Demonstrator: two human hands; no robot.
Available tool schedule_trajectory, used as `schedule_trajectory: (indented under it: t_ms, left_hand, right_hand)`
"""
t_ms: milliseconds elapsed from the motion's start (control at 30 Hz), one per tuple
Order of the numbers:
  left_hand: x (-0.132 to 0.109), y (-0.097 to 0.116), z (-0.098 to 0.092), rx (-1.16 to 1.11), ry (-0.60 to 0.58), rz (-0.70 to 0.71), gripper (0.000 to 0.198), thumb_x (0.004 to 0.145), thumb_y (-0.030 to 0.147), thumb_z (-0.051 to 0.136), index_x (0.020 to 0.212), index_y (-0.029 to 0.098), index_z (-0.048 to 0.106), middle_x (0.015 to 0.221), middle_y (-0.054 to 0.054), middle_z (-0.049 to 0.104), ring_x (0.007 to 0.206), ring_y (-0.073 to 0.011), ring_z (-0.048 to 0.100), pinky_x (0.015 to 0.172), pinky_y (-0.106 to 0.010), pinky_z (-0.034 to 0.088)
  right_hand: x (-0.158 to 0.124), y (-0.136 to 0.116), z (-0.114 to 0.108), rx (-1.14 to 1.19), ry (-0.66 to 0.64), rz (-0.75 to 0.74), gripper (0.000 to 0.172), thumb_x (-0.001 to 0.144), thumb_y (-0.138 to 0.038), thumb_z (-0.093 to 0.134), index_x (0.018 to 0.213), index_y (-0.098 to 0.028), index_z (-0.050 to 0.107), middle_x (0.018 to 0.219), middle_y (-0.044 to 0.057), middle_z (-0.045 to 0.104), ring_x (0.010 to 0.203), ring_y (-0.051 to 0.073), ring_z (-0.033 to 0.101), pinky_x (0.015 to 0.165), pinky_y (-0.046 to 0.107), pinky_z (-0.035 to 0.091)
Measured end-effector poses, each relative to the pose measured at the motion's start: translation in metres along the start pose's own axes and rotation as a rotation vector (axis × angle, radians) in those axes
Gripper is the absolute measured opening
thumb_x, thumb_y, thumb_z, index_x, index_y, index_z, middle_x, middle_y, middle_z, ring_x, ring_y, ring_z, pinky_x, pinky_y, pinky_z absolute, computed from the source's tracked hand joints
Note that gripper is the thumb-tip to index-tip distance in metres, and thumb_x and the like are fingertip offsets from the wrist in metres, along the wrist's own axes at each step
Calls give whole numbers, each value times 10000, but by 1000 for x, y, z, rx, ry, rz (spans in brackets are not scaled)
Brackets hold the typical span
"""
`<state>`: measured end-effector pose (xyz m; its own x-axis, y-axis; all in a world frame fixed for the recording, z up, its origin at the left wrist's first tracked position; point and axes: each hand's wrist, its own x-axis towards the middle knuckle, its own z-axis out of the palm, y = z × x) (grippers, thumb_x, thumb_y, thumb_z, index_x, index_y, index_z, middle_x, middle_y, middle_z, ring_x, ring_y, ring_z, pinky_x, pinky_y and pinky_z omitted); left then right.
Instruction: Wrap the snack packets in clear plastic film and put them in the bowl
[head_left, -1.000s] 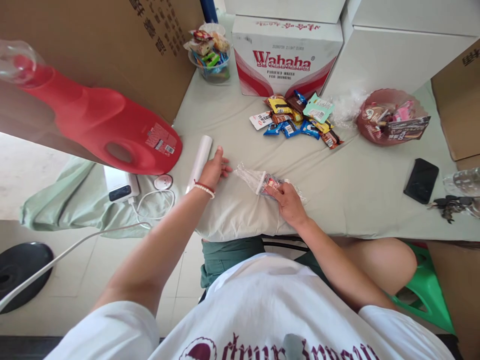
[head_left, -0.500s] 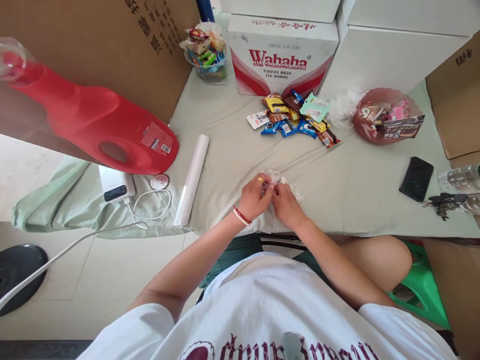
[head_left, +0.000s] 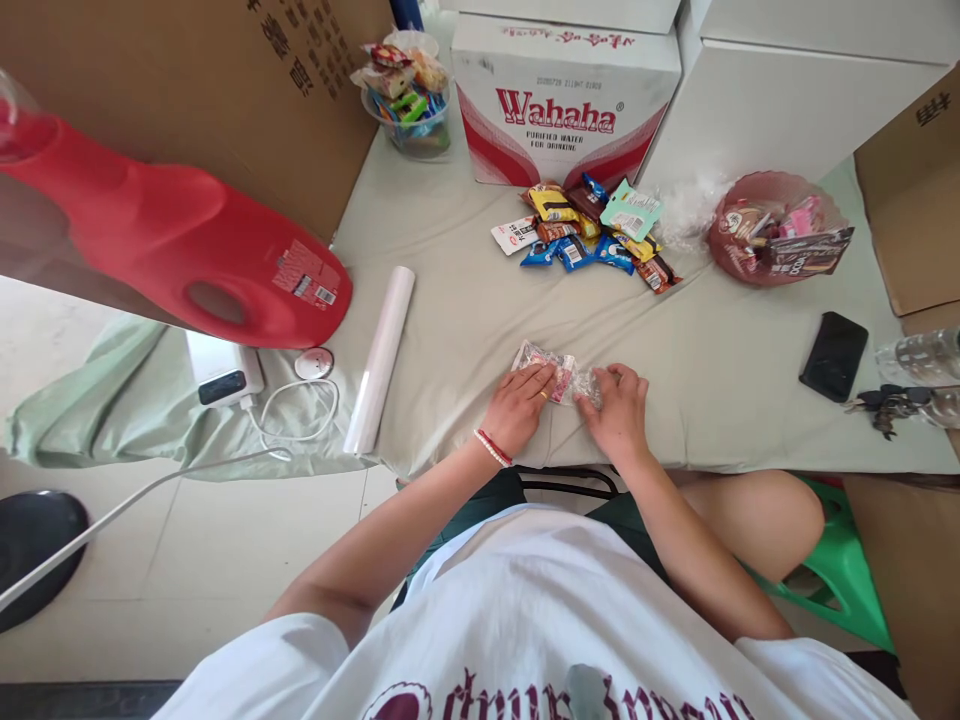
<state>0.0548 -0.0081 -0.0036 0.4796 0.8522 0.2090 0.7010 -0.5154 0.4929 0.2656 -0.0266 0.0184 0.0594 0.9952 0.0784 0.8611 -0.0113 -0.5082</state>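
A small clear packet with pink and red print (head_left: 534,354) lies on the cloth-covered table near its front edge. My left hand (head_left: 517,406) rests flat on it, fingers stretched out and covering part of the packet. Crinkled clear plastic (head_left: 584,384) extends from the packet's right side; whether the two are one piece I cannot tell. My right hand (head_left: 619,414) is at the right end of this plastic, thumb and fingers apart, fingertips touching its edge. Beyond both hands is a pile of wrapped snacks (head_left: 577,228) in blue, yellow, brown and mint wrappers.
Left of my hands lies a white roll (head_left: 381,362), beside a large red bottle (head_left: 247,255) and a power bank (head_left: 223,370) with its cable. A Wahaha box (head_left: 566,100) stands behind. To the right are a pink bowl (head_left: 739,255) of snacks, a phone (head_left: 834,352) and keys (head_left: 889,405).
My hands were close together, fingers pinched at the plastic. Now they are apart: the left has flattened onto the packet, and the right has moved rightward and opened. The packet's print shows more.
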Motion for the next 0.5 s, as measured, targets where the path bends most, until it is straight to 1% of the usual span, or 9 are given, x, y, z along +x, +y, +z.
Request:
schedule_trajectory:
  t_ms: [67, 167, 233, 333, 400, 433, 467, 500]
  left_hand:
    - [-1, 5, -1, 37, 18, -29, 488, 1020, 127, 411, 1404, 288, 665, 1482, -66, 667, 1419, -268, 559, 1099, -483, 437]
    - [-1, 13, -1, 79, 63, -97, 449, 1021, 144, 437, 1327, 328, 709, 1454, -53, 688, 1399, -308, 552, 1081, -522, 395]
    - [1, 15, 0, 103, 77, -133, 411, 1021, 162, 448, 1267, 321, 737, 1422, -83, 701, 1359, -325, 567, 1056, -532, 393]
    - [3, 12, -2, 126, 44, -150, 353, 1011, 175, 456, 1121, 251, 783, 1233, -159, 751, 1205, -350, 631, 970, -535, 449]
    - [-2, 6, -9, 109, 36, -113, 356, 1002, 164, 438, 1065, 220, 784, 1135, -173, 751, 1107, -346, 659, 909, -526, 500]
    - [-7, 3, -15, 90, 50, -78, 366, 997, 158, 428, 1089, 221, 776, 1139, -170, 743, 1092, -341, 665, 897, -523, 524]
    - [-16, 0, -21, 63, 83, -23, 383, 994, 154, 421, 1162, 238, 755, 1204, -161, 726, 1125, -334, 661, 919, -522, 543]
    - [-26, -3, -28, 42, 129, 33, 427, 991, 149, 420, 1288, 269, 701, 1306, -150, 695, 1213, -331, 639, 981, -534, 546]
  right_hand:
    - [6, -4, -6, 49, -53, -16, 266, 940, -328, 584, 1097, -169, 728, 1290, 179, 609, 1199, 332, 530, 1077, 493, 463]
    - [20, -18, -17, 186, -119, -5, 222, 983, -314, 511, 1049, -204, 691, 1067, 89, 674, 967, 238, 617, 929, 377, 522]
    - [33, -36, -18, 212, -163, -32, 190, 995, -289, 500, 1024, -209, 670, 997, 52, 678, 907, 204, 625, 887, 330, 515]
    - [53, -69, -6, 85, -250, -79, 182, 1009, -209, 497, 1028, -177, 675, 1046, 69, 674, 956, 199, 623, 887, 307, 486]
    - [60, -87, 5, -5, -301, -84, 224, 1042, -195, 466, 1074, -152, 684, 1085, 87, 662, 957, 199, 620, 871, 305, 478]
    - [61, -93, 10, -33, -311, -94, 246, 1063, -212, 452, 1106, -144, 684, 1107, 96, 654, 952, 198, 618, 864, 305, 478]
    - [60, -97, 14, -52, -309, -117, 261, 1080, -251, 450, 1141, -140, 678, 1133, 105, 645, 958, 201, 614, 867, 307, 482]
    - [57, -100, 18, -69, -295, -147, 277, 1088, -313, 469, 1172, -139, 668, 1156, 116, 635, 978, 211, 608, 875, 315, 490]
